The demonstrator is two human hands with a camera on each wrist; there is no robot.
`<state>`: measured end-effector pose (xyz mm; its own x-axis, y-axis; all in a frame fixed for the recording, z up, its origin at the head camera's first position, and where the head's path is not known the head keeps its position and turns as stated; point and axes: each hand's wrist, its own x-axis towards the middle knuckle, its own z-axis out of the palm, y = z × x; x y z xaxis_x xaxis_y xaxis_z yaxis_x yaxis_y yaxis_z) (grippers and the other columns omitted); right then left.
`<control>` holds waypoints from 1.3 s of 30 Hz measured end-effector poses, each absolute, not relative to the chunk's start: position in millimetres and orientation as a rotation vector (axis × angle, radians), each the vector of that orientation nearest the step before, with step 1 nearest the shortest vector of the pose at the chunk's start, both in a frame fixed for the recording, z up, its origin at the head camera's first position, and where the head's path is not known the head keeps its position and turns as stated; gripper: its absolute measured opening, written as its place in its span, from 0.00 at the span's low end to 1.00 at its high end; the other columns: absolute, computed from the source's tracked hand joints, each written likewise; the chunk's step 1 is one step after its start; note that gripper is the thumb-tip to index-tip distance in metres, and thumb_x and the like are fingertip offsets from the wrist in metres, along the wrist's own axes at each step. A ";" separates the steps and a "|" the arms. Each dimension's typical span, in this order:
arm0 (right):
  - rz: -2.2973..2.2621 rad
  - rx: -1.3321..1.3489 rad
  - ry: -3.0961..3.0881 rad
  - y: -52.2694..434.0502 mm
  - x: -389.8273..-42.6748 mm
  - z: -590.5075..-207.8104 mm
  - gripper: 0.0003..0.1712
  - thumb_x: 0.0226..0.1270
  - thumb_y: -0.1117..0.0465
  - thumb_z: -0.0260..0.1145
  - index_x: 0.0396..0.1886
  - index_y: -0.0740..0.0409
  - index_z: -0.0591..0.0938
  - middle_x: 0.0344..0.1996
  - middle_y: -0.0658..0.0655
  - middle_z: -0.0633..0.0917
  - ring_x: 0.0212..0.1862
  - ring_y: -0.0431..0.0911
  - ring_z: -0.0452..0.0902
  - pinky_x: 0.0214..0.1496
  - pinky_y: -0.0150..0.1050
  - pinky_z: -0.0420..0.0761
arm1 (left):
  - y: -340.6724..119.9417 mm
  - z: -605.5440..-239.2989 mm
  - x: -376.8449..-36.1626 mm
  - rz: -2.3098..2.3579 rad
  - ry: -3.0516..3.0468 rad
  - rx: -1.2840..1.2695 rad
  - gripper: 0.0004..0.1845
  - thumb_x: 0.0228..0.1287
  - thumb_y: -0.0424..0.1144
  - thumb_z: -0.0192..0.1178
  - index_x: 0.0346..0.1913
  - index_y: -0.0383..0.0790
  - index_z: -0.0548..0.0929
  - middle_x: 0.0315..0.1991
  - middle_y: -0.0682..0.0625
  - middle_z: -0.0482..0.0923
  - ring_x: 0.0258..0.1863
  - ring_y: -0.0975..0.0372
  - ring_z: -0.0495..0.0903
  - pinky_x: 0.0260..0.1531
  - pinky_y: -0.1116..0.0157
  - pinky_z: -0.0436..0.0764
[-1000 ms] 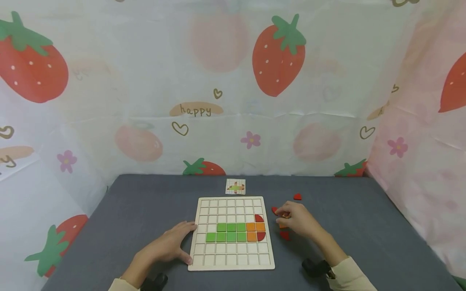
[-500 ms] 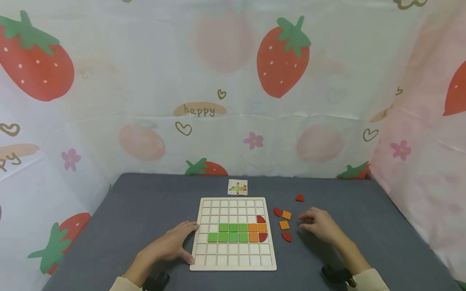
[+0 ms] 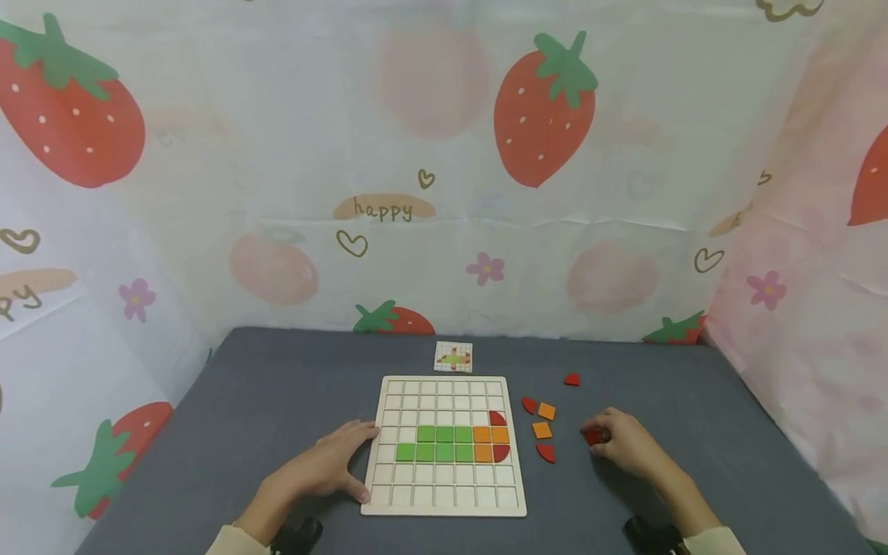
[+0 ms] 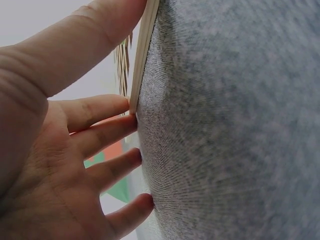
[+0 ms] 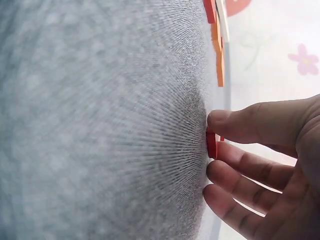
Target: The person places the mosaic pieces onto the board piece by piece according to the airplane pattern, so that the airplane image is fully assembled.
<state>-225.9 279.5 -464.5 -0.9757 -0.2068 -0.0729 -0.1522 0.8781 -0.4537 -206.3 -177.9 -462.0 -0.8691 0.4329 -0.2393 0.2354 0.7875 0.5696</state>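
A pale wooden grid board [image 3: 444, 497] lies on the dark grey tablecloth. Green square tiles [image 3: 444, 443], orange squares [image 3: 482, 444] and two red quarter-circle tiles [image 3: 497, 418] fill some of its cells. At the board's left edge rests my left hand [image 3: 326, 466], thumb by the lower corner and fingers spread; in the left wrist view the thumb and index fingertip touch the board's edge [image 4: 143, 55]. Right of the board, my right hand [image 3: 627, 443] pinches a red tile [image 5: 212, 144] between thumb and index finger, down at the cloth. The fingers partly cover that tile.
Between board and right hand lie two loose orange squares [image 3: 542, 430] and red quarter-circle tiles [image 3: 546, 453], with another red tile [image 3: 572, 379] farther back. A small picture card [image 3: 453, 357] lies behind the board. A strawberry-print curtain [image 3: 416, 270] hangs at the table's back edge.
My right hand has moved right, off the loose orange and red tiles, and now has a red tile between its fingers. The left hand keeps its place on the board.
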 end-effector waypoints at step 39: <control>-0.645 -0.306 2.950 277.8 -225.8 -463.9 0.13 0.45 0.64 0.71 0.35 0.57 0.84 0.34 0.50 0.77 0.34 0.40 0.71 0.32 0.34 0.71 | -178.3 -463.3 -206.1 0.758 2.635 0.506 0.53 0.29 0.53 0.73 0.65 0.42 0.63 0.67 0.44 0.59 0.69 0.47 0.51 0.59 0.38 0.55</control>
<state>-225.8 277.8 -463.9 -0.9740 -0.2181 -0.0604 -0.1730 0.8895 -0.4229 -206.1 -178.3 -463.3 -0.8744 0.4265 -0.2314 0.2383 0.7929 0.5609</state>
